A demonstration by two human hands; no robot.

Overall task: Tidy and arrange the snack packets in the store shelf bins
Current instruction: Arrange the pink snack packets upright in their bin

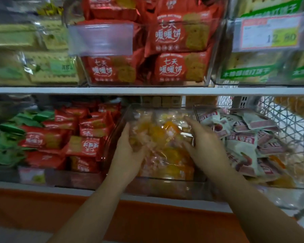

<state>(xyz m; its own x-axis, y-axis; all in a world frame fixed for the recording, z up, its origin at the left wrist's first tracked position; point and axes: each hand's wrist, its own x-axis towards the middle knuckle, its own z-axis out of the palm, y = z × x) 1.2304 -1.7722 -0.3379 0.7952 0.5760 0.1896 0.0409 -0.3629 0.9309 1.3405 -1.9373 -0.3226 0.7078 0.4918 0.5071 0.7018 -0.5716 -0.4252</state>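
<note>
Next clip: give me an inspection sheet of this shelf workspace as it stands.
Surface: white shelf boards, with clear bins side by side on them.
Job's things: yellow-orange packets heaped in the middle lower bin; red packets to its left, green packets further left, white-and-maroon packets to its right; upper red packets on the shelf above.
Clutter: blurred price tag on the upper right bin; blank tag holder on the upper red bin.
Grippers: left hand and right hand are on the heap from either side; finger curl unclear.
Cables: nothing seen.
Surroundings: white wire basket at right; orange panel below the shelf.
</note>
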